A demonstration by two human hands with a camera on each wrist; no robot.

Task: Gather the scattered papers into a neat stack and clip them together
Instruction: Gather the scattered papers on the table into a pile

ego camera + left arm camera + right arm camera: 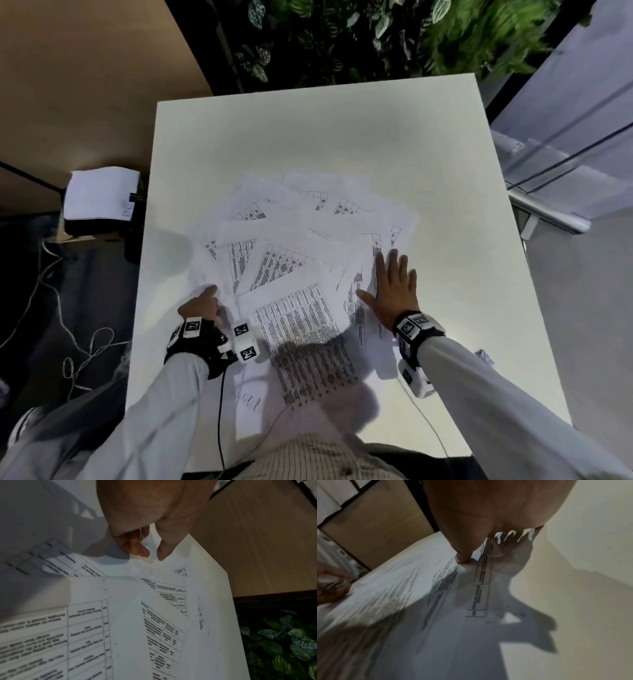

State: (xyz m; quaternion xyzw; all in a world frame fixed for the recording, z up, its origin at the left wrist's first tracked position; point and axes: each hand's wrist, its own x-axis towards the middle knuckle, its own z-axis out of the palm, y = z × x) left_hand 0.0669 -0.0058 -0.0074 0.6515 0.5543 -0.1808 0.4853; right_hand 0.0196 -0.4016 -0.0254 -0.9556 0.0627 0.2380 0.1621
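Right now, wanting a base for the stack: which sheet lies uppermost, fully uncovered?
The sheet nearest the person, between left hand and right hand: its whole table shows, while the other papers are overlapped.

The papers are white printed sheets carrying tables of dark text, lying flat on the white table in a loose fan, overlapping one another at different angles. The spread runs from the table's middle down to its near edge, nearer the left side than the right. The largest visible table of text is on the top sheet nearest the person, its lower part in shadow. The farther sheets show only corners of their tables. The left wrist view shows several overlapping sheets with skewed edges; the right wrist view shows the fan's right edge lying flat.
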